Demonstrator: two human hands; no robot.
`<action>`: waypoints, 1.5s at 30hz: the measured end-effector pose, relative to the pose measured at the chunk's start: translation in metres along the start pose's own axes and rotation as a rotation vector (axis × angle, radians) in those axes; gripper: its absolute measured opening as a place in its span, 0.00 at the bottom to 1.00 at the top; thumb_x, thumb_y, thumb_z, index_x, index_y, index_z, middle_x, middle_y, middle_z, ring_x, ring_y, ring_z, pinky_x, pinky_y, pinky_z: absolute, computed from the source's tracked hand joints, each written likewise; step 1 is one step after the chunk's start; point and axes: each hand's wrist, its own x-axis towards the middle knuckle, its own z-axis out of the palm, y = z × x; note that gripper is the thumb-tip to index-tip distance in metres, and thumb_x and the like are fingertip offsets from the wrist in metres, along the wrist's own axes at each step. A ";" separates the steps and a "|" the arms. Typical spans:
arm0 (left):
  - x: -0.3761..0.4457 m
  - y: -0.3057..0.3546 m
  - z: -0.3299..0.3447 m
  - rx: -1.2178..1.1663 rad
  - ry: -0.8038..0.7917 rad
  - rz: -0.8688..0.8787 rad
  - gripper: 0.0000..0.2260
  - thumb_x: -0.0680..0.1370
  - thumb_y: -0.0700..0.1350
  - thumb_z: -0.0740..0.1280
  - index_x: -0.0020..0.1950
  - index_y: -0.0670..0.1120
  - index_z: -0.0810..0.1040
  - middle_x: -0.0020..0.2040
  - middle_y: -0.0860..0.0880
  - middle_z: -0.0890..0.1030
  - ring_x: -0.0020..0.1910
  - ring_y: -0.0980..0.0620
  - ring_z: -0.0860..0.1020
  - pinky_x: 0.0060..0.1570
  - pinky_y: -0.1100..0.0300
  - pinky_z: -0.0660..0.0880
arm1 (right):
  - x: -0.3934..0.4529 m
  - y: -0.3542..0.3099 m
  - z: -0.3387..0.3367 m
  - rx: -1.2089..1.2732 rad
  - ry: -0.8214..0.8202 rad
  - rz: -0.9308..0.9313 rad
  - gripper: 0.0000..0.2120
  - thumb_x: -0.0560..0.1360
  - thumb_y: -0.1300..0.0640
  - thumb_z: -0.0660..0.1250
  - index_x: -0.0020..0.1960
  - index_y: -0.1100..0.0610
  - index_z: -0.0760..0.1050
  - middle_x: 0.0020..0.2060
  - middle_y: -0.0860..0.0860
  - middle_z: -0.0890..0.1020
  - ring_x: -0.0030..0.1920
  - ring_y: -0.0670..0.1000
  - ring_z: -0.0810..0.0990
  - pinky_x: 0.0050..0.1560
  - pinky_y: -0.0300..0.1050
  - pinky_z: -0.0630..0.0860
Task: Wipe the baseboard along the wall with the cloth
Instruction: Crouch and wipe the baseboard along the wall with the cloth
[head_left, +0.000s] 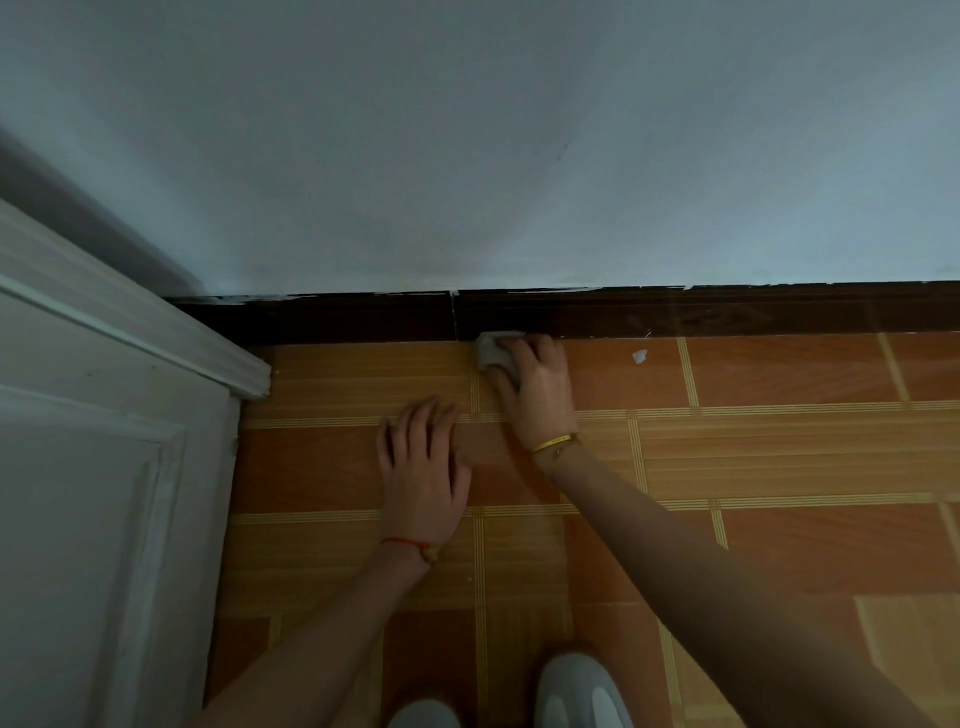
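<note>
The cloth (492, 354) is small, grey and bunched up. It sits where the dark brown baseboard (675, 312) meets the floor (779, 457). The right hand (535, 384) curls its fingers over the cloth and presses it on the baseboard. The left hand (423, 467) lies flat on the floor, fingers spread. A white door (104, 467) is at the left. A white scrap (640, 356) lies near the baseboard. Two grey shoes (576, 691) are at the bottom.

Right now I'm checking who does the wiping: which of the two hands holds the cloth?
The right hand, wearing the gold bracelet, holds the grey cloth against the dark baseboard. The left hand lies flat on the floor, holding nothing.
</note>
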 end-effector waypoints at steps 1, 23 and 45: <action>0.000 0.000 0.000 -0.002 0.007 0.004 0.23 0.79 0.51 0.56 0.73 0.47 0.71 0.73 0.45 0.69 0.73 0.43 0.66 0.74 0.37 0.58 | 0.002 -0.003 0.002 0.003 -0.012 -0.008 0.16 0.72 0.62 0.70 0.59 0.60 0.76 0.50 0.60 0.75 0.51 0.59 0.72 0.52 0.45 0.68; 0.001 0.000 0.000 -0.026 0.028 0.003 0.22 0.78 0.49 0.58 0.72 0.47 0.72 0.72 0.46 0.70 0.73 0.43 0.67 0.74 0.36 0.58 | 0.008 -0.002 0.000 -0.076 -0.105 -0.127 0.14 0.71 0.62 0.70 0.57 0.62 0.78 0.50 0.61 0.77 0.49 0.61 0.73 0.51 0.50 0.72; 0.028 0.042 0.006 -0.062 -0.009 0.033 0.21 0.77 0.51 0.57 0.68 0.47 0.72 0.68 0.45 0.72 0.67 0.42 0.69 0.69 0.38 0.66 | -0.002 0.055 -0.056 -0.194 -0.176 -0.147 0.16 0.67 0.65 0.73 0.54 0.63 0.79 0.50 0.61 0.78 0.49 0.63 0.75 0.50 0.52 0.74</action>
